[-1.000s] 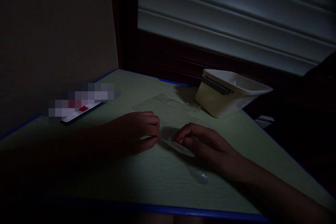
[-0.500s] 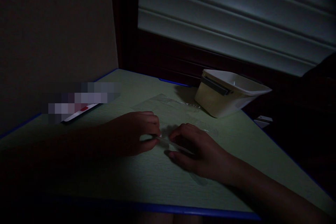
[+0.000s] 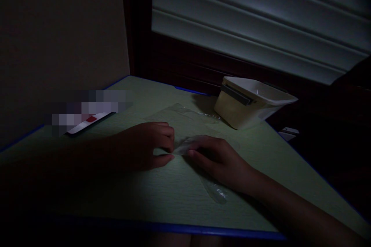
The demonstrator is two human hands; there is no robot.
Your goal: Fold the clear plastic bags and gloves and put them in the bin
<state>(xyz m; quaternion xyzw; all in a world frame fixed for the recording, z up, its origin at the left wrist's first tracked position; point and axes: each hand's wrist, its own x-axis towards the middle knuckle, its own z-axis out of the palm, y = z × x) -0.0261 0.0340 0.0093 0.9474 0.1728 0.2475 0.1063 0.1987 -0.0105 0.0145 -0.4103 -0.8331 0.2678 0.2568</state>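
Note:
A thin, see-through plastic film (image 3: 214, 191) lies crumpled on the table, one strip of it reaching toward the near side below my right hand. I cannot tell whether it is a bag or a sheet. My left hand (image 3: 158, 144) pinches a corner of it between thumb and fingertips. Just to the right, my right hand (image 3: 222, 160) has its thumb and fingers closed on the same film, which bunches up whitish between the two hands. More of the flat film spreads out behind both hands.
The pale green table (image 3: 121, 200) has a blue edge. At its back right stands a cream plastic bin (image 3: 234, 110) with a dark handle. A white and red object (image 3: 87, 123), partly blurred out, lies at the left. White slatted shutters (image 3: 232, 19) hang behind.
The thumb and fingers of my right hand have come together on the film, from a more open shape. The near strip of film has shifted. My left hand has barely moved.

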